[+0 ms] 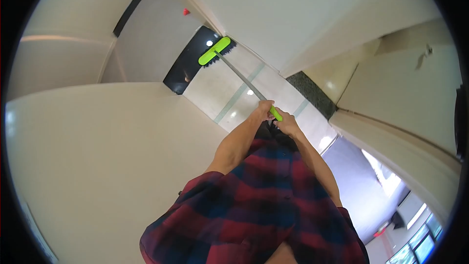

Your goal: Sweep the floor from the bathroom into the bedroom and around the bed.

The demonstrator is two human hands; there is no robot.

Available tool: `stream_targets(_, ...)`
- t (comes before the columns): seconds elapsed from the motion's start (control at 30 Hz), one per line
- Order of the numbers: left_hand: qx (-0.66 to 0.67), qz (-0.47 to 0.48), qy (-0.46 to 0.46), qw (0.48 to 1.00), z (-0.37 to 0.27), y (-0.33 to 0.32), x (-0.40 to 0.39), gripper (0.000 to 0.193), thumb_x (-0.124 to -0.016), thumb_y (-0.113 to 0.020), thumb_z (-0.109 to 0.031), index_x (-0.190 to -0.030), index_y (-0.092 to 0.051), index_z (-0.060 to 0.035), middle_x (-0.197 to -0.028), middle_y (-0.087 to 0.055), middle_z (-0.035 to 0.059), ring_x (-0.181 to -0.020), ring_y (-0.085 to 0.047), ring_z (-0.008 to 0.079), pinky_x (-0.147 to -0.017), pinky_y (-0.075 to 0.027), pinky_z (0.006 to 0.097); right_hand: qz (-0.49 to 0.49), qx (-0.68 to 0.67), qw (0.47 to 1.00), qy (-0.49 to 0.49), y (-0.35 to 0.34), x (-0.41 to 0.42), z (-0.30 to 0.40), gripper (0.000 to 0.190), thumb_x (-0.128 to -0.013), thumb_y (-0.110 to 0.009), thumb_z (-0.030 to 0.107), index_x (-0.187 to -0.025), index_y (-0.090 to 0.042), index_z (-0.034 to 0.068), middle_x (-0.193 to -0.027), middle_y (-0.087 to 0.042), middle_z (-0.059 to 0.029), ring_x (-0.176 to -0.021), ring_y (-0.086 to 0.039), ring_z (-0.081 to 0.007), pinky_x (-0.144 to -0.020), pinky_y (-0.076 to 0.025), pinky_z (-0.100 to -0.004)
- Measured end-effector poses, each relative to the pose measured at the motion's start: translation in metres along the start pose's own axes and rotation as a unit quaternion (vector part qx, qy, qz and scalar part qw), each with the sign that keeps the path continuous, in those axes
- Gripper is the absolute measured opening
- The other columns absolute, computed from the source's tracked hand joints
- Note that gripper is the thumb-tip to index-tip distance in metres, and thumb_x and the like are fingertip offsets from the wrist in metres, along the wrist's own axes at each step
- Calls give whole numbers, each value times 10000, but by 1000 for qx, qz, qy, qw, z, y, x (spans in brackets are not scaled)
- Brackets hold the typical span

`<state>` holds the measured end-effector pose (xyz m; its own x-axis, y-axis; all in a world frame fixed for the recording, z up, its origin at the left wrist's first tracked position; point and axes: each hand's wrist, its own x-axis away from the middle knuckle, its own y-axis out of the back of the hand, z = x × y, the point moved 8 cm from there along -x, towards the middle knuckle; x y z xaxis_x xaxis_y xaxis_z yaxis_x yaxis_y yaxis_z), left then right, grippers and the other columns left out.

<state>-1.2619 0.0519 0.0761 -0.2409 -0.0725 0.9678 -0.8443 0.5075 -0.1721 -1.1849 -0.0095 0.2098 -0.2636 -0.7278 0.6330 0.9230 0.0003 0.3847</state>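
A push broom with a lime-green head (214, 51), dark bristles and a grey pole reaches away from me towards the upper left. Its head lies at the edge between the pale tiled floor (234, 77) and a glossy black floor strip (188, 62). My left hand (266, 109) is closed round the pole just below its grey part. Nearer my body, my right hand (287, 123) holds the green grip at the pole's end. Both hands are in front of my checked shirt.
Cream walls (110, 135) flank the narrow passage. A dark speckled threshold (311, 93) lies at a doorway on the right, beside a pale door (403, 91). A small red object (186, 11) is on the grey floor beyond the black strip.
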Motion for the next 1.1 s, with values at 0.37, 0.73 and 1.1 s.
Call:
stream_targets(0.37,-212,89,161,960,124,-82,2,263,-848,-469,-286,-960,-565,-68,-787,-643,129,-653,-631,255,-573,-493,449,-56,-83,981,-167,61,243,-63,655,-703,-691,60,-1317,-465,100,-1081,-619,-219,-984,-616,-264,-837,-466,-314)
stream_targets(0.73,5,9,210,978,155,-116,20,227,-758,-486,-22,-978,-483,-77,-805,-572,143,-736,-641,304,-721,-465,537,-100,-66,971,-208,101,291,-26,651,-582,-745,10,-1206,-561,44,-860,-630,-231,-734,-631,-291,-724,-484,-343)
stream_targets(1.1,56,10,59,997,2,32,-46,62,-770,-551,-121,-758,-549,-60,-737,-611,98,-689,-615,240,-621,-520,417,-117,44,990,62,11,49,8,591,-681,-651,209,-1248,-505,124,-951,-638,-178,-877,-600,-388,-833,-470,-440)
